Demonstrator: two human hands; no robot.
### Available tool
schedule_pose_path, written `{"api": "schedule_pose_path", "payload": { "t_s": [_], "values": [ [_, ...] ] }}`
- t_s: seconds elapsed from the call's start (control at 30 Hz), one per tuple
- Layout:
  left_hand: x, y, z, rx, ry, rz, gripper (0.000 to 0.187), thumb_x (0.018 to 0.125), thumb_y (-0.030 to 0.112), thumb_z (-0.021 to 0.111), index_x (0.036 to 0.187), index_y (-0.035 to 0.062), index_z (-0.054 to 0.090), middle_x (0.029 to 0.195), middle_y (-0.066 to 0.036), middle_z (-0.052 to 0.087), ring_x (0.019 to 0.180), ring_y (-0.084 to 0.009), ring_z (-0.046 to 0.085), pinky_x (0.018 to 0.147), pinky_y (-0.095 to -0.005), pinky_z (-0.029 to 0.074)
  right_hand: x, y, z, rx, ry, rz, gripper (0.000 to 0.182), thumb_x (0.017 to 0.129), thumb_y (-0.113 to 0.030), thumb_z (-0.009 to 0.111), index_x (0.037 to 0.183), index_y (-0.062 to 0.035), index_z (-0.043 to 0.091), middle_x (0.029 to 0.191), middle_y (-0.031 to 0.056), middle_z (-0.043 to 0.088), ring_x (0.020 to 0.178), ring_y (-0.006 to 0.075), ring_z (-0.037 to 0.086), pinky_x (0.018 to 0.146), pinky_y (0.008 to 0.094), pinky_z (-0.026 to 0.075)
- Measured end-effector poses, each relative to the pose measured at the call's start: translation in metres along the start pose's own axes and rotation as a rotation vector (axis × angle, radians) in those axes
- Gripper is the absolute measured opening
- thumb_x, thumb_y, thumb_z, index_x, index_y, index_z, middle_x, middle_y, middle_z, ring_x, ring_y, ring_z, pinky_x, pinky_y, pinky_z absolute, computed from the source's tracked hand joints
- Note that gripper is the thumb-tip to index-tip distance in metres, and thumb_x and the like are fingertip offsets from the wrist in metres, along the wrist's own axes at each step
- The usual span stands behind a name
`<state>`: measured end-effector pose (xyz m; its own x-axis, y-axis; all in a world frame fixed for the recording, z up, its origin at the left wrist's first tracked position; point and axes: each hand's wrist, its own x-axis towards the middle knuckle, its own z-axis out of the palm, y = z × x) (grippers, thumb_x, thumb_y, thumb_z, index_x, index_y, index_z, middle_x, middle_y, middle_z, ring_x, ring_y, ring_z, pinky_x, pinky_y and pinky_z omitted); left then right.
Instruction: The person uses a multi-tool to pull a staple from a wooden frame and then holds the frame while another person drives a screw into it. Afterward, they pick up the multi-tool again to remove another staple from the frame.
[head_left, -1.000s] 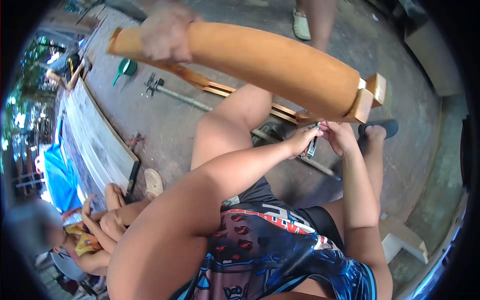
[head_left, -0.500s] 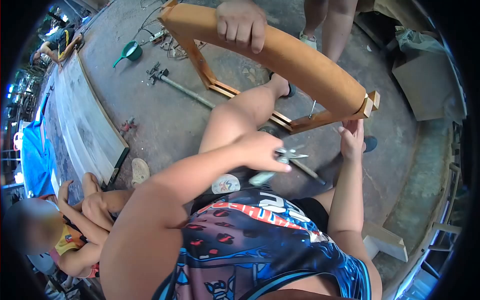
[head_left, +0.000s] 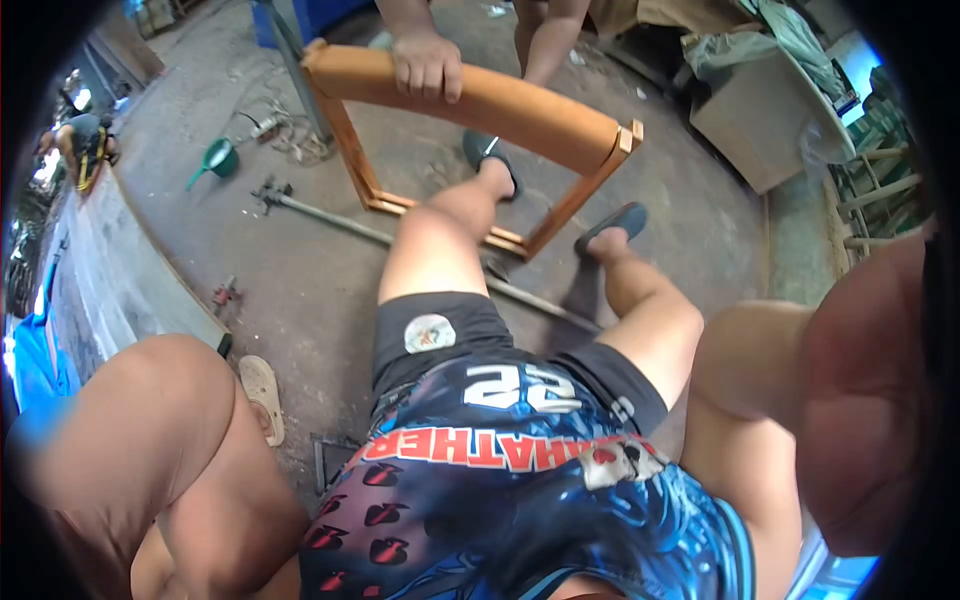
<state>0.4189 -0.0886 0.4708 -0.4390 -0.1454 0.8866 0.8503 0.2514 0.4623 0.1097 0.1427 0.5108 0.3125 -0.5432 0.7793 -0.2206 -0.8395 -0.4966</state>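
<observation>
My left hand is out of view; my bent left arm (head_left: 150,430) rises large at the lower left. Close to the camera at the right edge is my right hand (head_left: 870,400), blurred and cut off, its fingers hidden. Whether it holds anything cannot be seen. The pliers do not show. Beyond my knees stands a wooden frame (head_left: 555,215) with a tan padded top bar (head_left: 500,105). Another person's hand (head_left: 427,68) rests on that bar.
A metal bar clamp (head_left: 335,220) lies on the floor, passing behind my leg. Farther left are a green dipper (head_left: 219,157), cables (head_left: 290,135) and a long pale panel (head_left: 130,260). A tan clog (head_left: 262,398) is at lower left. A large box (head_left: 750,120) stands upper right.
Both my arms have drawn back toward the camera. My left hand and its pliers have left view; my right hand has left the frame's end. The padded frame appears farther away.
</observation>
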Motion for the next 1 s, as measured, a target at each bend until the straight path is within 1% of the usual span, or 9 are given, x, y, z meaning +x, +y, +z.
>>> {"api": "schedule_pose_path", "payload": {
  "t_s": [0.4,0.47,0.53,0.6,0.63,0.67,0.73,0.87,1.0],
  "values": [
    [0.029,0.067,0.047,0.061,-0.083,0.101,0.048,0.093,0.030,0.054,0.126,-0.0051,0.051,0.097,-0.015,0.059,0.082,-0.0255,0.056,0.074,-0.0417,0.046,-0.087,-0.091,0.015,-0.754,0.335,-0.693,0.071,0.100,-0.036,0.043,0.156,-0.0005,0.020,0.162,0.0102,0.029,0.126,0.0381,0.056,0.109,0.0467,0.041],
    [0.039,0.049,0.031,0.077,-0.025,0.060,0.050,0.093,0.030,0.053,0.128,-0.0057,0.051,0.098,-0.015,0.060,0.083,-0.0253,0.056,0.075,-0.0419,0.047,-0.099,-0.075,-0.006,-0.836,0.466,-0.546,0.069,0.101,-0.033,0.042,0.157,-0.0001,0.019,0.162,0.0080,0.028,0.125,0.0368,0.059,0.108,0.0454,0.042],
    [0.053,0.012,0.000,0.063,-0.004,-0.041,0.052,0.094,0.030,0.053,0.131,-0.0063,0.050,0.099,-0.015,0.060,0.083,-0.0251,0.056,0.076,-0.0422,0.047,-0.114,-0.049,-0.038,-0.982,0.529,-0.007,0.064,0.095,-0.041,0.058,0.141,0.0031,0.050,0.139,0.0301,0.054,0.130,0.0384,0.052,0.111,0.0453,0.038],
    [0.064,-0.045,-0.058,-0.104,-0.103,-0.257,0.054,0.094,0.029,0.053,0.134,-0.0069,0.049,0.099,-0.015,0.060,0.083,-0.0249,0.056,0.077,-0.0424,0.047,-0.130,0.033,-0.064,-0.646,0.756,0.183,0.052,0.092,-0.008,0.063,0.141,0.0021,0.050,0.129,0.0214,0.064,0.121,0.0259,0.059,0.106,0.0362,0.043],
    [0.063,-0.074,-0.034,0.444,0.205,-0.349,0.081,0.088,0.052,0.061,0.153,0.0095,0.035,0.125,-0.010,0.061,0.059,-0.0117,0.059,0.049,-0.0261,0.048,-0.145,0.073,-0.081,-0.647,0.772,0.330,0.057,0.090,-0.010,0.068,0.144,-0.0015,0.049,0.132,0.0212,0.062,0.124,0.0255,0.057,0.106,0.0361,0.043],
    [0.057,-0.108,-0.078,0.503,0.253,-0.459,0.081,0.087,0.051,0.060,0.151,0.0059,0.038,0.128,-0.009,0.059,0.059,-0.0097,0.059,0.046,-0.0274,0.047,-0.176,0.118,-0.107,-0.683,0.763,0.513,0.087,0.082,-0.040,0.081,0.149,-0.0031,0.041,0.145,0.0227,0.050,0.137,0.0296,0.047,0.110,0.0393,0.039],
    [0.041,-0.175,-0.128,0.481,0.438,-0.629,0.061,0.091,0.046,0.058,0.133,0.0028,0.055,0.111,-0.010,0.067,0.056,-0.0131,0.058,0.048,-0.0283,0.047,-0.230,0.194,-0.124,-0.543,0.857,0.717,0.095,0.082,-0.041,0.080,0.154,-0.0027,0.031,0.146,0.0259,0.047,0.137,0.0344,0.046,0.113,0.0423,0.036],
    [0.002,-0.323,-0.261,0.404,0.720,-1.002,0.060,0.088,0.048,0.063,0.134,0.0100,0.055,0.108,-0.010,0.068,0.056,-0.0139,0.057,0.051,-0.0296,0.047,-0.282,0.268,-0.117,-0.295,0.909,0.758,0.089,0.083,-0.037,0.079,0.151,-0.0024,0.035,0.143,0.0211,0.051,0.133,0.0299,0.049,0.111,0.0407,0.037],
    [0.009,-0.402,-0.297,0.403,0.579,-0.986,0.061,0.088,0.052,0.057,0.125,0.0044,0.063,0.089,-0.006,0.068,0.047,-0.0113,0.053,0.042,-0.0246,0.044,-0.286,0.326,-0.100,-0.449,0.968,0.650,0.058,0.088,-0.026,0.072,0.132,0.0031,0.049,0.120,0.0094,0.058,0.113,0.0224,0.057,0.100,0.0377,0.044]
  ]
}}
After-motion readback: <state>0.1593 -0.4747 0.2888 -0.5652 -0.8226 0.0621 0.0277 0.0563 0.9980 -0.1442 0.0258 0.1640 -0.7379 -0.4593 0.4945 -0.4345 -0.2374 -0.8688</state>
